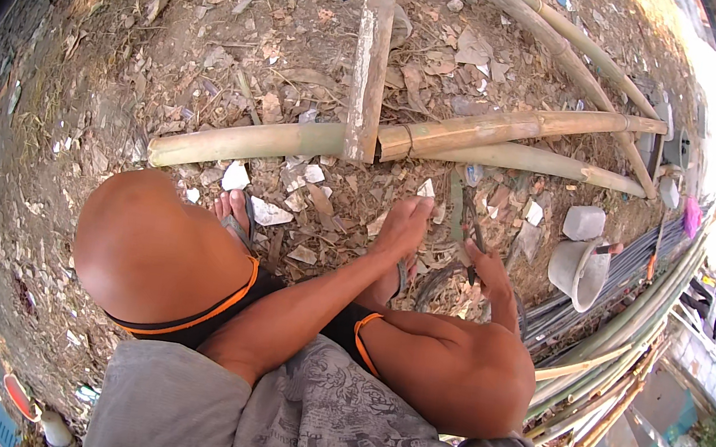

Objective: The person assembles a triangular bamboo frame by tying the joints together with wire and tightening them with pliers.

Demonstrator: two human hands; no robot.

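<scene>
I squat over littered ground, both hands low in front of me. My left hand [402, 232] reaches forward between my knees, fingers drawn together beside a white shard [427, 188]; anything pinched in it is hidden. Closed round the grip of a dark, narrow metal tool [469, 222] is my right hand [491, 274]. The tool points away from me, and its exact kind is unclear. Next to it lies a flat greenish strip [456, 207]. Dark, thin loops [442, 282], like wire or hose, rest on the ground by my right hand.
Bamboo poles [515, 128] form a frame ahead, crossed by a weathered wooden post [371, 53]. To the right stand a whitish bucket [576, 272] and a pale block [584, 223]. Beyond them run dark rods [609, 273] and a bundle of bamboo [632, 337]. Broken white pieces [236, 177] litter the soil.
</scene>
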